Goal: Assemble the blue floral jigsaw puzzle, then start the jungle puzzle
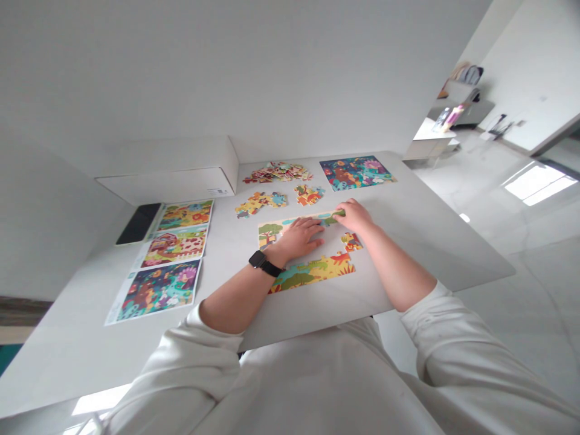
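Observation:
A partly joined jigsaw puzzle point(312, 273) with trees and animals lies on the table in front of me. My left hand point(302, 237), with a black watch on the wrist, rests flat over its upper middle, fingers spread and covering part of it. At the upper right end of the puzzle, my right hand point(354, 215) has its fingertips closed on a green puzzle piece point(339, 214), which touches or lies very near the top strip. A small joined cluster point(350, 242) sits at the right side, below my right hand.
Behind the puzzle are loose joined pieces point(260, 203), another small group point(309, 194) and a heap of pieces point(277, 173). A finished dark-blue puzzle point(357, 173) lies at the back right. Leftward are a picture sheet point(176, 246), a black phone point(139, 223) and a white box point(167, 186).

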Tool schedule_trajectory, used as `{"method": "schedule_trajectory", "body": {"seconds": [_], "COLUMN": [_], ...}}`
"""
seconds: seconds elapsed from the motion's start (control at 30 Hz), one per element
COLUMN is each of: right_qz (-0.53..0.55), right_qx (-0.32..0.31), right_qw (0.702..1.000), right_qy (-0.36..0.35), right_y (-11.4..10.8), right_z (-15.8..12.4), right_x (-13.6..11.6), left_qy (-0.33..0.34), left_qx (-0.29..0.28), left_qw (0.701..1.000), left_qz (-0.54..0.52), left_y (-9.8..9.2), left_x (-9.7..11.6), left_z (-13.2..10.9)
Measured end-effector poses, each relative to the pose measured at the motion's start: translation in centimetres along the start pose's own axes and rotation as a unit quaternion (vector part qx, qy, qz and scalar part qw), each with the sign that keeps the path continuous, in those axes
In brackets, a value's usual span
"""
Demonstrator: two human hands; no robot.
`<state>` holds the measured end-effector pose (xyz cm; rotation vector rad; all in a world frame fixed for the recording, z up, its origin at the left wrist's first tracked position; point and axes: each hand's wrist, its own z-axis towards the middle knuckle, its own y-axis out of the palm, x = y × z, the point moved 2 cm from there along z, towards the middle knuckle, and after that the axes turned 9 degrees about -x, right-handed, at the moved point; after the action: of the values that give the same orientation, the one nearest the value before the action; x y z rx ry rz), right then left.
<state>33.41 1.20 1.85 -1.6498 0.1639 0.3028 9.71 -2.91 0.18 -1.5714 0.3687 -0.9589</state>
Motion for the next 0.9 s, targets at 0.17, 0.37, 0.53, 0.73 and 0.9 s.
{"method": "schedule_trajectory", "body": {"seconds": [0.17, 0.37, 0.53, 0.73, 0.9], "right_qz": [0.007, 0.019, -0.002, -0.042, -0.058], "right_qx": [0.008, 0.003, -0.039, -0.06, -0.071], "right_qw": [1.0, 0.999, 0.998, 0.993, 0.992], "right_qy": [-0.02, -0.032, -0.054, -0.088, -0.085], "right_y": [0.3, 0.2, -0.3, -0.6, -1.0], "right_z": [0.1, 0.2, 0.0, -0.5, -0.6], "right_x": [-0.1, -0.1, 0.2, -0.2, -0.6], "left_qy": [0.003, 0.01, 0.01, 0.001, 0.006], "left_qx": [0.004, 0.004, 0.007, 0.009, 0.004], "left_qw": [1.0, 1.0, 1.0, 1.0, 1.0], "left_qz": [-0.005, 0.008, 0.012, 0.017, 0.017], "left_y": [-0.2, -0.2, 0.0, -0.1, -0.3], "left_x": [0.1, 0.0, -0.1, 0.1, 0.5], "left_z": [0.0, -0.2, -0.1, -0.1, -0.1]}}
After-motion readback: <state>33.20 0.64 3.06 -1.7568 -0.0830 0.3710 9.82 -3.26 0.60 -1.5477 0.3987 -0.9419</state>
